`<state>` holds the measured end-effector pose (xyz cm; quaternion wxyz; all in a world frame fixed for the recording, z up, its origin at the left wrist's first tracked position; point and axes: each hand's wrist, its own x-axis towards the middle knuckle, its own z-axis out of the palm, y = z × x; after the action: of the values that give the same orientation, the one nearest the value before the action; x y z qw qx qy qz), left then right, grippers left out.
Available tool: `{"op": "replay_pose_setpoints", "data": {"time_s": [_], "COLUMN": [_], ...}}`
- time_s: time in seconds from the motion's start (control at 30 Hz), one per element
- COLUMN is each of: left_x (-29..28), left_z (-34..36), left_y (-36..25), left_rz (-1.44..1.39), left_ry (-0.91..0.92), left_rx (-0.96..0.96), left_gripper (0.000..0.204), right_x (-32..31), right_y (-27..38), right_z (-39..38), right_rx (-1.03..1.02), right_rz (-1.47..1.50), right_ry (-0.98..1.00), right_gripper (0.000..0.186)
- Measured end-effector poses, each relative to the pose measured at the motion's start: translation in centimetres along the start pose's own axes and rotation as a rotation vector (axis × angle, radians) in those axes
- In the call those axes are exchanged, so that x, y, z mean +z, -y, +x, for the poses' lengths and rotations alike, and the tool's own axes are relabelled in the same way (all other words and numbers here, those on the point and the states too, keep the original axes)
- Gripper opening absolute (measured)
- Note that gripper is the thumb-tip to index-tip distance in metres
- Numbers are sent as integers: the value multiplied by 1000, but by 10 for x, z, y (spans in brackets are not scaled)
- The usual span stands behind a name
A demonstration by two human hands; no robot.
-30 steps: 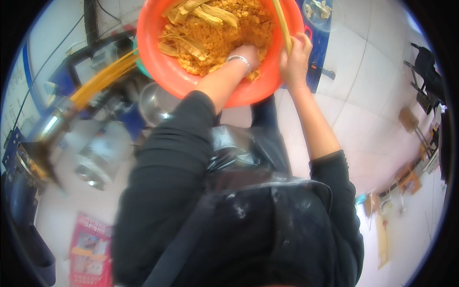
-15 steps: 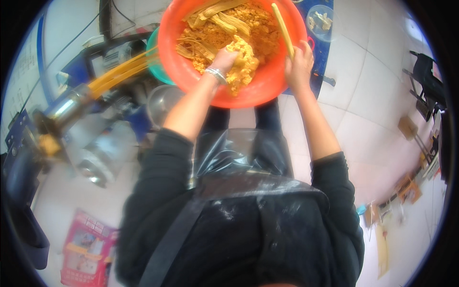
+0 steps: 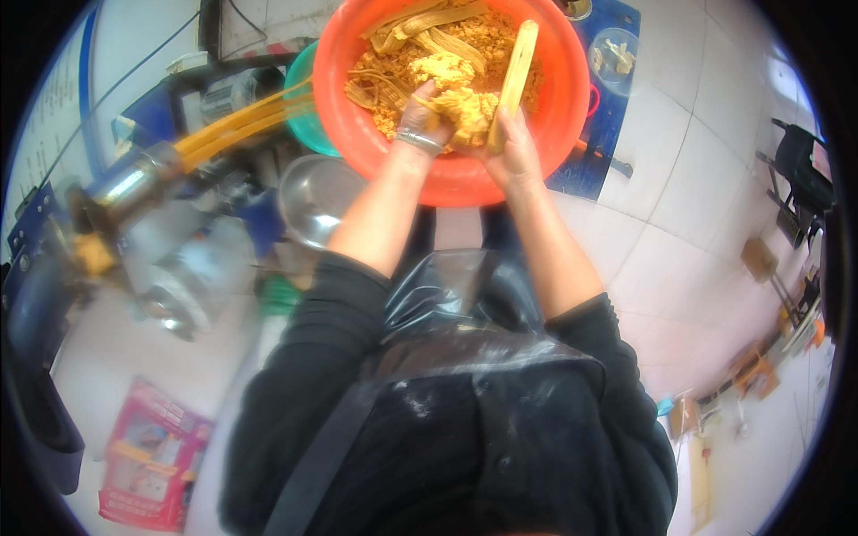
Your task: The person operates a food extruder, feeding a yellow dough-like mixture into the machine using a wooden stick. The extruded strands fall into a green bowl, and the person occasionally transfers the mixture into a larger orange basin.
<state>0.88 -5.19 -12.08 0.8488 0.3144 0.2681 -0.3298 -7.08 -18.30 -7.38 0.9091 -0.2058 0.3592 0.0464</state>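
A large orange basin (image 3: 460,189) holds crumbly yellow dough (image 3: 492,22) with long, flat yellow strips (image 3: 447,16) lying on it. Over its near side, my left hand (image 3: 422,118) has its fingers curled round a soft, lumpy clump of yellow dough (image 3: 468,112). My right hand (image 3: 515,154) grips a long, flat yellow dough strip (image 3: 518,67) by its lower end, the strip standing up and leaning slightly right. Both hands are close together, and the strip is right beside the clump. My right fingertips are partly hidden behind the strip and dough.
At left, a machine with a metal nozzle (image 3: 134,189) has yellow strands (image 3: 241,125) running toward a teal basin (image 3: 304,112). A steel bowl (image 3: 313,198) sits below. On the blue surface (image 3: 617,22) at right is a clear bowl (image 3: 615,61) with pale pieces. A pink bag (image 3: 156,456) lies lower left.
My right hand has moved left from the basin's right rim, bringing the strip beside the clump. The left hand keeps its clump. The whole view has shifted slightly.
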Motion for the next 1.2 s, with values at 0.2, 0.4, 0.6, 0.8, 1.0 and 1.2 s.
{"op": "replay_pose_setpoints", "data": {"time_s": [0.2, 0.4, 0.6, 0.8, 1.0, 1.2], "left_x": [-7, -25, -14, -17, -8, 7], "left_z": [6, 21, 19, 4, -17, -44], "left_y": [8, 19, 15, -9, -12, -21], "left_rz": [-216, -498, -344, -232, -355, -277], "left_ry": [84, 34, -419, -383, -241, -114], "left_rx": [-41, -30, 55, 128, 83, -21], "left_gripper": [39, 30, 19, 30, 34, 36], "right_x": [0, 4, -5, -21, 2, 60], "right_y": [3, -3, 4, 25, 38, 24], "right_z": [12, 11, -13, -5, -11, -32], "right_rx": [-141, -181, -135, -171, -143, -286], "right_rz": [-417, -596, -604, -809, -900, -1057], "right_ry": [41, 1, -51, -14, -47, 83], "right_gripper": [30, 27, 30, 33, 26, 21]}}
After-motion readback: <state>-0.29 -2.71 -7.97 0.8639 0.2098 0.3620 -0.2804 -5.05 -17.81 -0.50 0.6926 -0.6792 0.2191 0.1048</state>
